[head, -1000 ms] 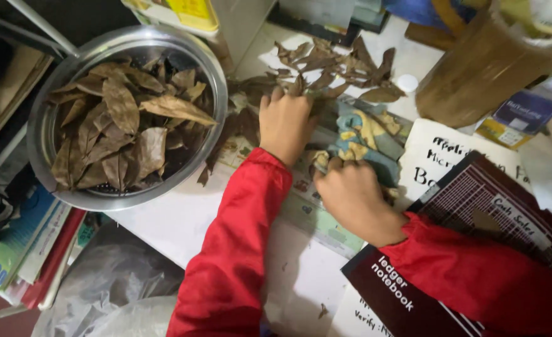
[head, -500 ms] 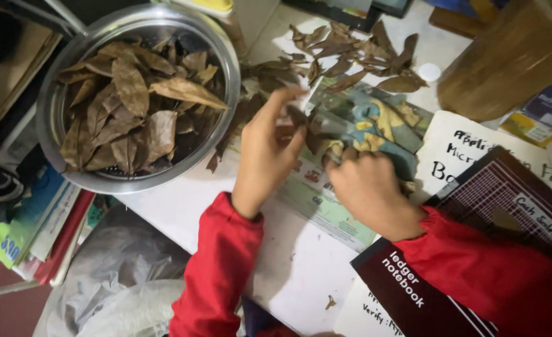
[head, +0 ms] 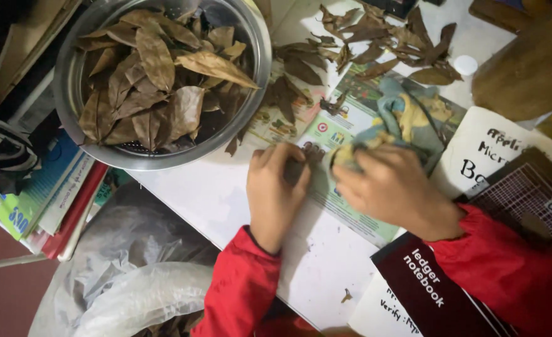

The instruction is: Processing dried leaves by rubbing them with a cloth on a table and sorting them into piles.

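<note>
Head view: a steel colander (head: 70, 81) of dry brown leaves is seen up and left of the left hand (head: 276, 190); a soft, limp cloth (head: 407, 115) is bunched in the closed right hand (head: 391, 187); a brittle, featherlight leaf (head: 310, 156) is pinned flat under the left fingers, best taken by its edges.

Brown leaves (head: 157, 81), perhaps blue-yellow cloth (head: 407, 118)

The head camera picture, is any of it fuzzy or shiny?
Head view: both hands look soft from motion blur, the left hand on a dark leaf and the right hand on a cloth; the steel bowl rim shows a pale glare; the dry leaves inside look sharper.
</note>
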